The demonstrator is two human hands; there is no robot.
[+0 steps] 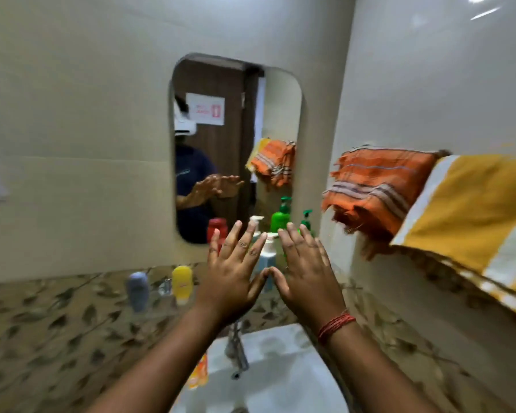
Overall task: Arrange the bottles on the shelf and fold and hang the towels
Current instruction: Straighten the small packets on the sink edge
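Observation:
My left hand [233, 272] and my right hand [306, 274] are raised side by side above the sink, fingers straight and spread, thumbs touching, holding nothing. Behind them on the patterned ledge [57, 317] stand a grey bottle [137, 290], a yellow bottle [182, 283], a red bottle [216, 231], a white-and-blue pump bottle [268, 254] and a green pump bottle [306, 220]; my hands partly hide the last three. On the right wall hang an orange striped towel [376, 189] and a yellow-and-white towel [471, 216].
A mirror [236, 144] on the back wall reflects my hands, the bottles and the orange towel. A white sink [277, 374] with a metal tap [237, 347] lies below my forearms. An orange packet [199, 372] lies at the sink's left edge.

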